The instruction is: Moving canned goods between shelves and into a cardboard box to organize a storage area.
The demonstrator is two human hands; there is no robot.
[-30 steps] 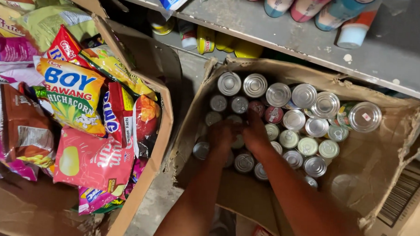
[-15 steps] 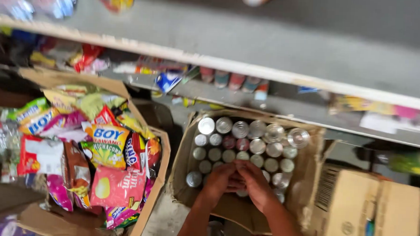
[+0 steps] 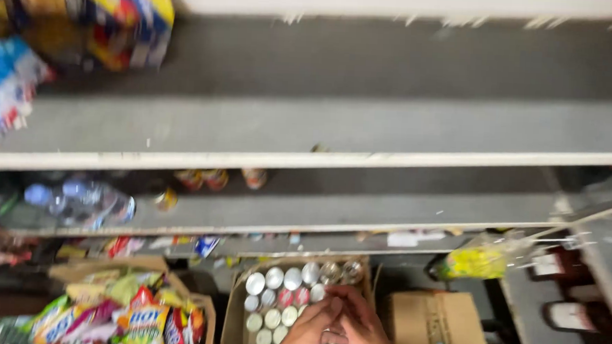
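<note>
both hands, left hand (image 3: 311,325) and right hand (image 3: 360,326), are pressed together down among the tins (image 3: 284,288) at the near edge of the cardboard box (image 3: 233,313), apparently grasping one though blur hides it, nothing yet lifted to the bare grey shelf (image 3: 363,126).

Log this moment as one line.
left hand: on cans | right hand: on cans | cardboard box on floor | snack bags left
</note>
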